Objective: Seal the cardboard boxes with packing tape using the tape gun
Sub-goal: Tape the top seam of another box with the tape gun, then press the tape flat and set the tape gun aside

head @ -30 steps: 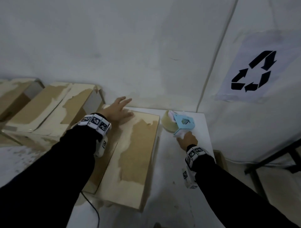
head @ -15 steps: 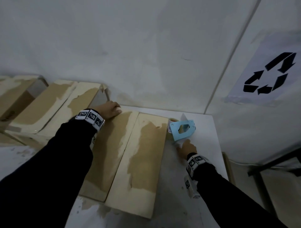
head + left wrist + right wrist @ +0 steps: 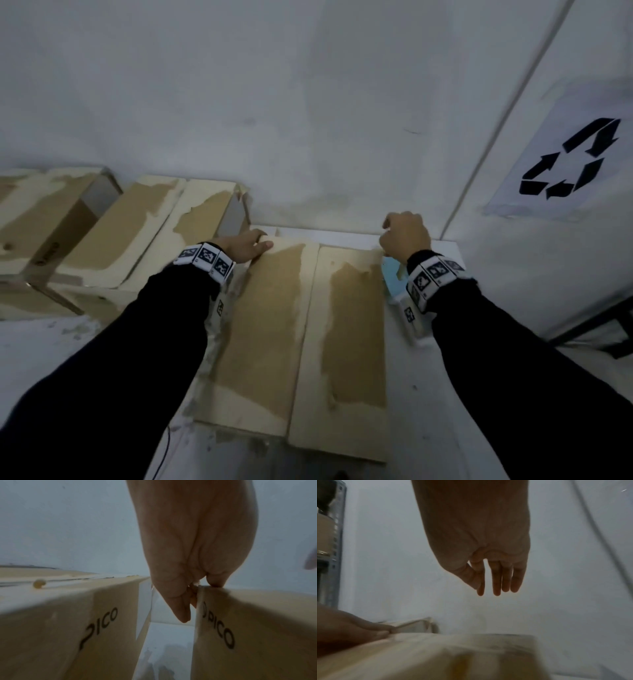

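Observation:
A cardboard box (image 3: 308,325) lies on the white table (image 3: 428,394), its two top flaps closed and meeting along the middle. My left hand (image 3: 255,241) grips its far left corner. In the left wrist view the fingers (image 3: 181,609) curl down the box's side (image 3: 257,628) and the thumb sits on the top edge. My right hand (image 3: 404,234) hovers over the far right corner and holds nothing; its fingers (image 3: 494,586) hang straight above the box (image 3: 436,655). The light blue tape gun (image 3: 394,279) lies on the table, partly hidden under my right wrist.
More cardboard boxes (image 3: 137,233) stand to the left, one of them (image 3: 68,615) close beside the gripped box. A white wall runs just behind. A recycling sign (image 3: 572,161) hangs at the right, a dark frame (image 3: 609,329) below it. A metal shelf (image 3: 332,547) shows far left.
My right hand has let go of the tape gun and risen to the box's far right corner. My left hand slid from the flap to the far left corner and curled over it.

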